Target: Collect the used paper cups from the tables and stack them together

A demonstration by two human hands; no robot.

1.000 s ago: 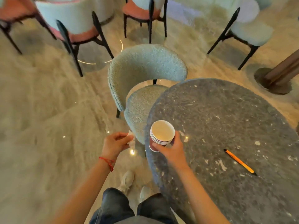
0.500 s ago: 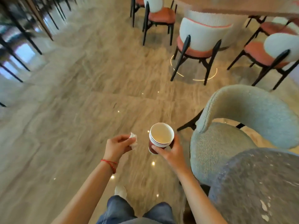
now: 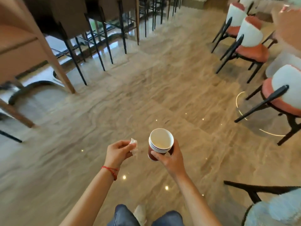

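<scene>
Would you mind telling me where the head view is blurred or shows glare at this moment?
Head view: the stack of paper cups and both hands are fairly sharp; the floor and the orange-seated chairs are smeared by motion blur; small bright glints of ceiling lights dot the glossy floor; straight chair legs bow near the edges, from the wide-angle lens.

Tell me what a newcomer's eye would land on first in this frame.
First, the stack of paper cups, nested and upright, low in the middle, gripped by the right hand. Just left of it, the left hand pinches a crumpled white tissue. Beyond them lies glossy marble floor, with orange-seated chairs along the right.
</scene>
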